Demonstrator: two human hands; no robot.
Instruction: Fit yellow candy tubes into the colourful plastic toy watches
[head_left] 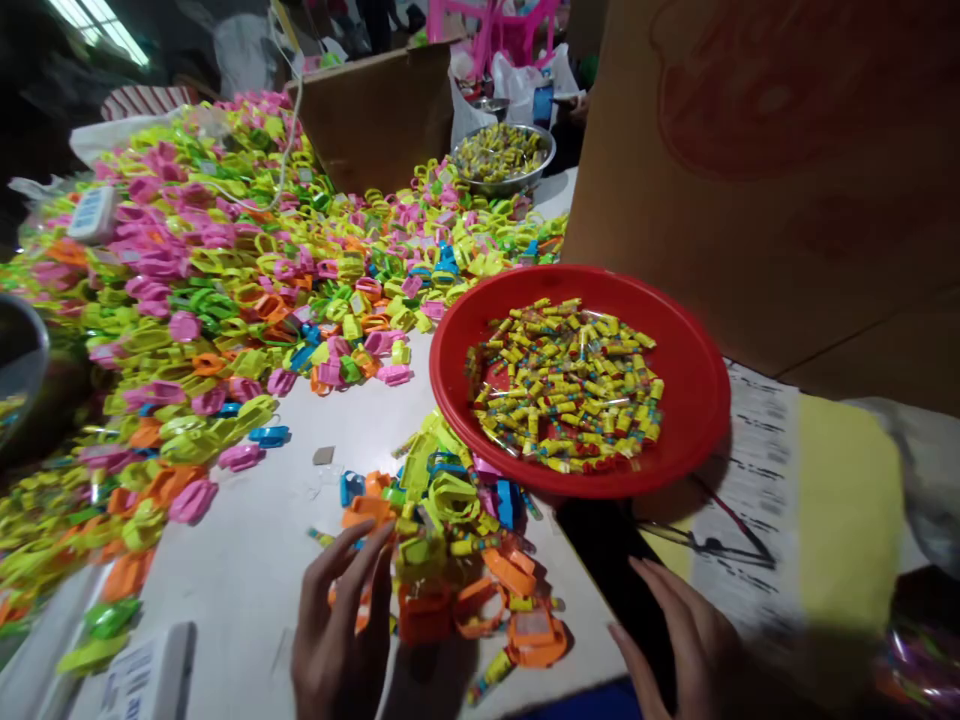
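Observation:
My left hand (341,620) is at the near edge of a small pile of plastic toy watches (450,500). Its fingers are apart and curved, the tips close to an orange watch (367,512); nothing shows gripped in them. Small yellow-wrapped tubes (491,675) lie mixed among these watches. My right hand (686,640) has its thumb and fingers around the lower part of a black smartphone (611,560), which lies at a slant by the table's near edge. Behind both hands stands a red basin (705,400) with many of the yellow-wrapped tubes in it.
A large heap of colourful watches (187,260) covers the left and back. A metal bowl (551,155) of tubes stands behind. Cardboard (765,200) rises at right. Glasses (712,545) lie on printed paper (757,460). A white labelled box (150,675) sits front left.

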